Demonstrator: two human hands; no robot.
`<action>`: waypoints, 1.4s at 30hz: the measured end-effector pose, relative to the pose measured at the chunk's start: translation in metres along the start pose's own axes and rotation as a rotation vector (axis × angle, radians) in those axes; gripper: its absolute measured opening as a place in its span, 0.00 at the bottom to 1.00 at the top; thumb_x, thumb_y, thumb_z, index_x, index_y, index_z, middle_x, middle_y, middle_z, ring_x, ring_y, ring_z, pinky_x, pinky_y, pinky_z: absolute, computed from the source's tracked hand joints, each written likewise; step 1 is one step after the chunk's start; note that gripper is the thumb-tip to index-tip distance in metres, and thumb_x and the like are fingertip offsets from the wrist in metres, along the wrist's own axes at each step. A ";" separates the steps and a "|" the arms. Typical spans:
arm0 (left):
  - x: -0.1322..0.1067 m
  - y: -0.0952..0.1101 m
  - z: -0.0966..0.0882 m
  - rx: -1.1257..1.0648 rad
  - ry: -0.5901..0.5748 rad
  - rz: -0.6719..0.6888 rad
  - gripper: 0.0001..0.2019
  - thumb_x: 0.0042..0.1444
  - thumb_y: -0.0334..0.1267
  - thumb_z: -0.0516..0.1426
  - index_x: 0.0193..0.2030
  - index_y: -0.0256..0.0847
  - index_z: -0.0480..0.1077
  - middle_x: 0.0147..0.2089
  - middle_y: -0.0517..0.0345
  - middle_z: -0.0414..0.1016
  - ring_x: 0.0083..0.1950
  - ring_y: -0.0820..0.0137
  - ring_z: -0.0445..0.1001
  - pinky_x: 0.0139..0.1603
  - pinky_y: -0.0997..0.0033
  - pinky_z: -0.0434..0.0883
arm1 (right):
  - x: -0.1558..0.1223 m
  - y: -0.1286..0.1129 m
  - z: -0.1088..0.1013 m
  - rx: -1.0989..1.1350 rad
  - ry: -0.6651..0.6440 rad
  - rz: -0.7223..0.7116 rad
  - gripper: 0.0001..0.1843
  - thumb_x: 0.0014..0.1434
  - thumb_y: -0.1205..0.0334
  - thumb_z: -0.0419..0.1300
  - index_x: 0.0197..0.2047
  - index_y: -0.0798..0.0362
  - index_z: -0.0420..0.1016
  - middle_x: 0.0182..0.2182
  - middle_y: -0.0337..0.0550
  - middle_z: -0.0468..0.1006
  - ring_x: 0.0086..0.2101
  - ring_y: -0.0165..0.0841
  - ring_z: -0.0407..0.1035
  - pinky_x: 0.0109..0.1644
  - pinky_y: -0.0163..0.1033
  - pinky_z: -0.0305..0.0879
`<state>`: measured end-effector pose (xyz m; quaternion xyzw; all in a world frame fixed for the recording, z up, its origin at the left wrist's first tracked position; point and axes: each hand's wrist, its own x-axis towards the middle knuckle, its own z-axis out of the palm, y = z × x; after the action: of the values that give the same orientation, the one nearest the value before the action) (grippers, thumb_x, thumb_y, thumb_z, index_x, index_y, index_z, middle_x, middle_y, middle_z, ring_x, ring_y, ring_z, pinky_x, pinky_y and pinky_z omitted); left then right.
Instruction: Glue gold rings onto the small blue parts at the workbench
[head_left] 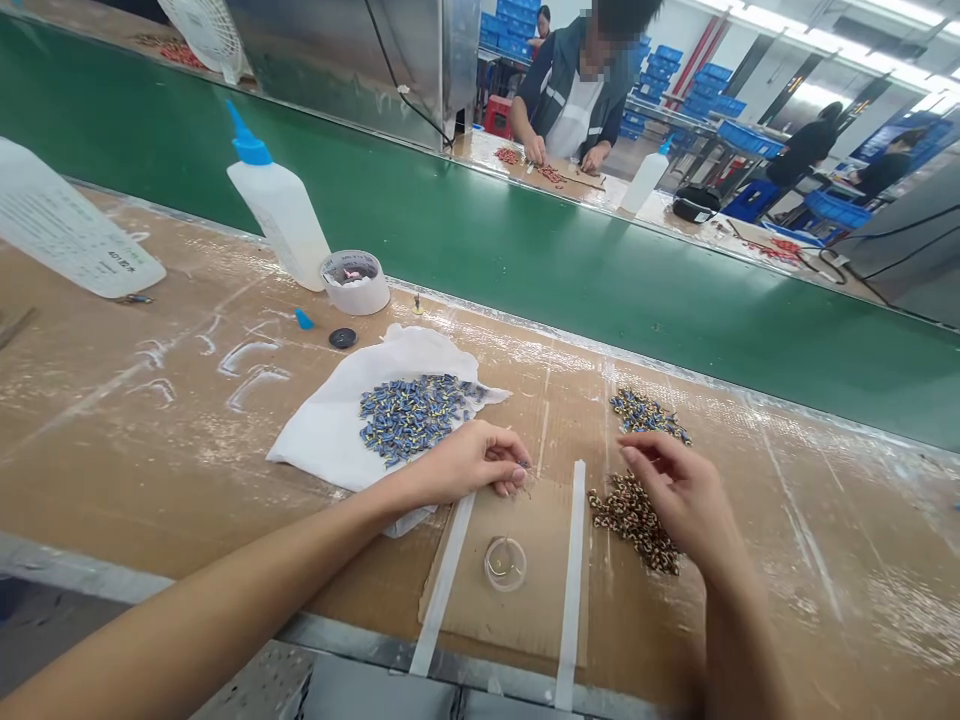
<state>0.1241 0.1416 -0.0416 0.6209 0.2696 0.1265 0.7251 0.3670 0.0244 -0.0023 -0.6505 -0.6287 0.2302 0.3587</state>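
Note:
My left hand [486, 462] is closed in a pinch above the cardboard pad, with a tiny bluish bit at its fingertips too small to name. Beside it, a white cloth [322, 425] bears a heap of small blue-and-yellow parts [412, 415]. My right hand [679, 490] hovers by a pile of small dark brown and cream pieces [634, 520], thumb and forefinger close together; whatever they hold is hidden. Behind that hand lies another pile of blue-and-yellow parts [646, 412]. Between my forearms, a small clear round dish [505, 564] sits on the taped cardboard pad [517, 625].
Two white plastic bottles, one blue-capped [281, 215] and one lying tilted [67, 225], stand left near a tape roll [358, 285] and a black cap [343, 338]. A green conveyor belt [480, 250] runs behind the table. Across it, a co-worker [574, 110] handles red parts.

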 end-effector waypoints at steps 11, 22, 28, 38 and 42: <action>-0.001 0.001 0.000 0.038 -0.003 0.012 0.07 0.55 0.36 0.61 0.39 0.34 0.73 0.32 0.56 0.78 0.28 0.75 0.75 0.34 0.73 0.74 | 0.003 0.049 -0.017 -0.176 -0.192 0.186 0.10 0.60 0.53 0.58 0.38 0.50 0.77 0.34 0.43 0.79 0.33 0.37 0.72 0.38 0.40 0.66; -0.004 0.005 0.007 0.094 0.075 0.031 0.08 0.56 0.37 0.59 0.39 0.33 0.73 0.29 0.58 0.75 0.27 0.75 0.73 0.31 0.74 0.73 | 0.003 0.044 -0.006 -0.394 -0.188 0.094 0.08 0.60 0.61 0.52 0.30 0.49 0.67 0.32 0.44 0.76 0.34 0.39 0.69 0.38 0.41 0.62; -0.006 0.008 0.009 0.213 0.143 0.096 0.09 0.57 0.36 0.57 0.40 0.34 0.74 0.27 0.59 0.73 0.25 0.76 0.69 0.28 0.76 0.69 | 0.003 0.023 -0.002 -0.109 -0.045 0.118 0.09 0.63 0.56 0.54 0.37 0.51 0.71 0.30 0.42 0.76 0.31 0.36 0.69 0.36 0.39 0.62; -0.005 0.002 0.009 0.460 0.226 0.199 0.09 0.60 0.36 0.56 0.38 0.35 0.76 0.27 0.59 0.76 0.27 0.74 0.70 0.31 0.77 0.65 | -0.002 -0.008 0.068 0.599 0.075 0.319 0.15 0.54 0.49 0.67 0.36 0.53 0.78 0.29 0.41 0.78 0.28 0.33 0.70 0.34 0.39 0.70; -0.005 0.007 0.009 0.616 0.287 0.298 0.07 0.59 0.34 0.58 0.35 0.36 0.77 0.29 0.59 0.76 0.30 0.73 0.70 0.34 0.76 0.63 | -0.004 -0.010 0.081 0.651 0.118 0.328 0.16 0.54 0.49 0.67 0.38 0.53 0.78 0.31 0.42 0.79 0.31 0.33 0.71 0.38 0.40 0.71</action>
<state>0.1256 0.1331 -0.0333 0.8183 0.3006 0.2296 0.4327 0.2988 0.0346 -0.0466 -0.6067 -0.3880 0.4349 0.5406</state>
